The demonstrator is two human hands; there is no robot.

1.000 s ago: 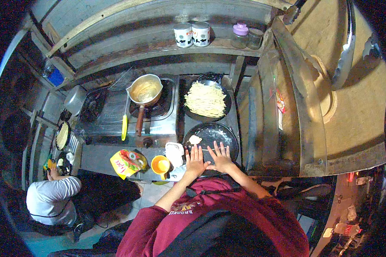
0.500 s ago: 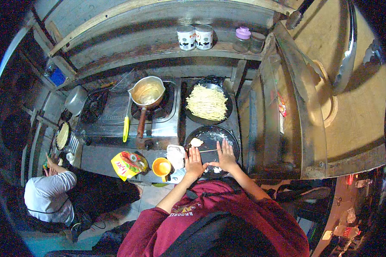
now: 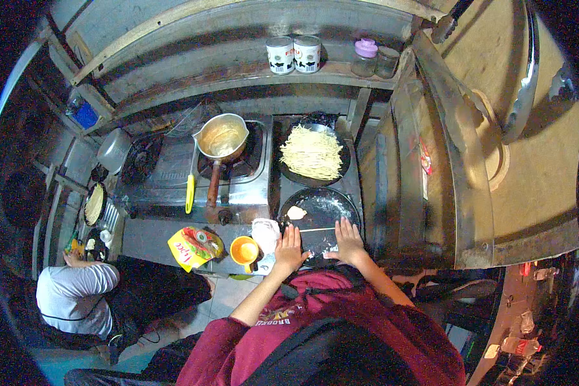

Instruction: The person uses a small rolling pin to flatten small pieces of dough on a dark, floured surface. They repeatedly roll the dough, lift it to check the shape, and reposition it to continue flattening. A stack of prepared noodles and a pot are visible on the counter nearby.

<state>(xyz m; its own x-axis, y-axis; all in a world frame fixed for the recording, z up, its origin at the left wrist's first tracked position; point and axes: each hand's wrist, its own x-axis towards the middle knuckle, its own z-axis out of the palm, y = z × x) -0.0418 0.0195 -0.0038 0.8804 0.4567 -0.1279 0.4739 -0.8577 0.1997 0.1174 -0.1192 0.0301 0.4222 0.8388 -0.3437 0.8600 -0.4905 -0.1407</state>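
A round black tray (image 3: 328, 204) dusted with white flour lies in front of me. Across it runs a thin pale dough strand (image 3: 316, 229), its ends near my fingers. My left hand (image 3: 290, 251) lies flat over the tray's left side, fingers stretched out. On the right side my right hand (image 3: 349, 244) is also flat, palm down, at the strand's other end. Neither hand grips anything. Just beyond my left fingertips sits a small lump of dough (image 3: 296, 213). Behind the tray, a dark pan (image 3: 298, 178) holds a heap of similar dough strands (image 3: 312, 153).
Left of the tray are a white plastic bag (image 3: 265, 234), an orange cup (image 3: 244, 252) and a yellow packet (image 3: 195, 249). A saucepan (image 3: 222, 138) stands on the stove (image 3: 174, 199). Two cans (image 3: 293, 55) stand on the shelf. Another person (image 3: 77, 296) sits at the left.
My hands have moved apart, the right one outward, and my thumbs no longer meet. The strand between them looks longer. The other person's arm has lowered.
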